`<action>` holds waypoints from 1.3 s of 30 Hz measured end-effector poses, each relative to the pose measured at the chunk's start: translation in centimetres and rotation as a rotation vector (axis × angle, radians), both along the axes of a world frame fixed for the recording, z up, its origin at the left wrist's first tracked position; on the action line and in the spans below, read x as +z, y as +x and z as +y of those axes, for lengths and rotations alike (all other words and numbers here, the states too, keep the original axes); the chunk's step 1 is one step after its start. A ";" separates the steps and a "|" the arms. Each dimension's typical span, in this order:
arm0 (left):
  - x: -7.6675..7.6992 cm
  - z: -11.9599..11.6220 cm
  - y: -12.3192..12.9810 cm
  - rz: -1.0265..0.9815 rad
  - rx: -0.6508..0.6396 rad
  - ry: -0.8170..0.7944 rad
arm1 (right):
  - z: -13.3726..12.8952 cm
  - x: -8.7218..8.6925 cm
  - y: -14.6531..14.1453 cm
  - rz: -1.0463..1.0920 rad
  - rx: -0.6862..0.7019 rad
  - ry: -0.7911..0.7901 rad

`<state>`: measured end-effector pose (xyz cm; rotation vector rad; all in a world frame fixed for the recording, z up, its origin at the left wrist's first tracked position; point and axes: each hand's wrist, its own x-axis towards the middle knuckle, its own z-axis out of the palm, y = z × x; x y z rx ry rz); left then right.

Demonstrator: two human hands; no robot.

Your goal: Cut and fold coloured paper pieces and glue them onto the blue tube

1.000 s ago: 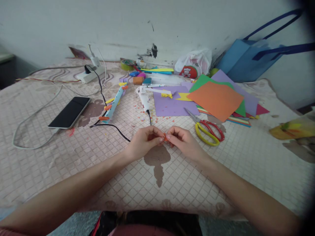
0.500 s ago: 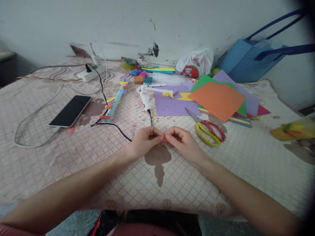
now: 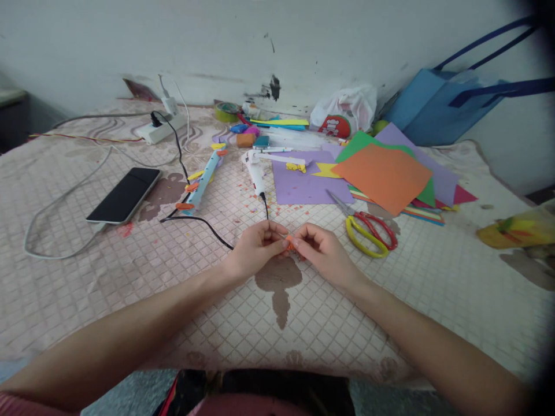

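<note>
A small orange piece [image 3: 289,242], perhaps paper or foam, is pinched between my two hands above the table's middle. My left hand [image 3: 259,245] grips its left side with thumb and fingertips. On its right side, my right hand [image 3: 323,249] pinches it the same way. Most of the piece is hidden by the fingers. Just beyond lies a white glue gun [image 3: 255,173], its black cord running down behind my left hand. To the right of my right hand rest scissors [image 3: 367,232] with yellow and red handles.
A light-blue strip with colored bits [image 3: 203,182] lies left of the glue gun. Further left is a phone [image 3: 125,195] on a cable, below a power strip [image 3: 162,130]. Colored sheets [image 3: 384,176] and a blue bag [image 3: 433,110] sit at right. A yellow container [image 3: 515,228] stands far right.
The orange piece has turned slightly and a bit more of it shows between the fingertips. My left fingers have shifted a little; the other things are unmoved.
</note>
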<state>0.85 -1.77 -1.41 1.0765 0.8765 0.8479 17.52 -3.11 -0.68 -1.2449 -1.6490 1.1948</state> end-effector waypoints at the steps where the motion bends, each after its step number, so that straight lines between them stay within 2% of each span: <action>1: 0.0 0.0 0.0 0.002 0.003 -0.001 | 0.0 0.0 0.0 -0.001 -0.001 0.006; 18: -0.3 0.1 0.1 -0.049 -0.055 -0.065 | 0.0 -0.2 -0.1 0.100 -0.033 -0.068; 29: 0.4 0.0 -0.2 -0.042 -0.068 -0.159 | 0.2 0.1 0.5 0.159 0.106 -0.146; 35: 0.3 0.0 -0.2 0.021 -0.129 -0.084 | 0.3 0.0 0.5 0.131 0.157 -0.188; 39: 0.3 0.1 -0.2 0.133 -0.142 0.035 | 0.2 -0.2 0.2 0.054 0.126 -0.083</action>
